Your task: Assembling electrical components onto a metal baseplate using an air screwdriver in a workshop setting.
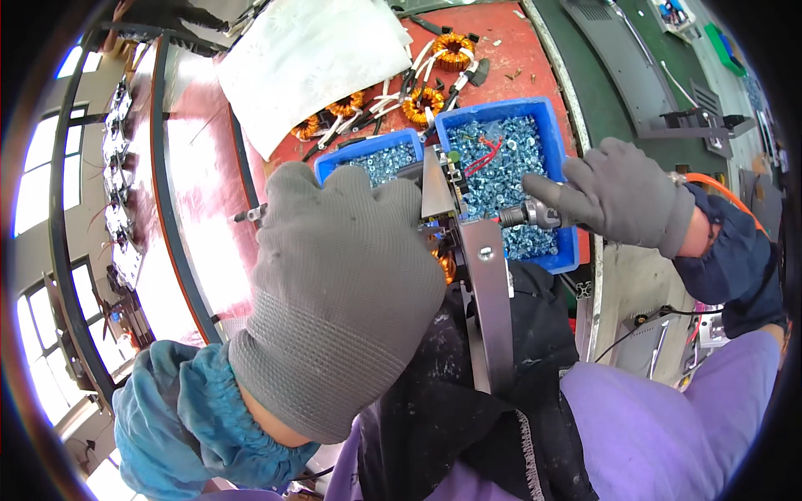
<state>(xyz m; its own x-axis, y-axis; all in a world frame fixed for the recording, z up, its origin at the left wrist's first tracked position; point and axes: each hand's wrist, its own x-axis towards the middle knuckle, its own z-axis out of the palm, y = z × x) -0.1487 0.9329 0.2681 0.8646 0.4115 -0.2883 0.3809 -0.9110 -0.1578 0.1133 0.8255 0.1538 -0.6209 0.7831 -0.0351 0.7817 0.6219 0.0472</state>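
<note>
My left hand, in a grey knit glove, is curled closed against the left side of a metal-framed electronic unit. The back of the glove hides its fingertips and most of the grip. Past its left side pokes a dark cable end with a metal tip. The unit stands upright over my lap, a circuit board and copper winding partly showing inside. My right hand, also gloved, is closed round a pneumatic screwdriver whose nose points left at the frame's upper side. Its index finger stretches along the tool.
A large blue bin of small metal screws or nuts lies behind the unit, beside a smaller blue bin. Copper-wound ring coils and a white sheet cover part of the red bench. An orange hose trails right.
</note>
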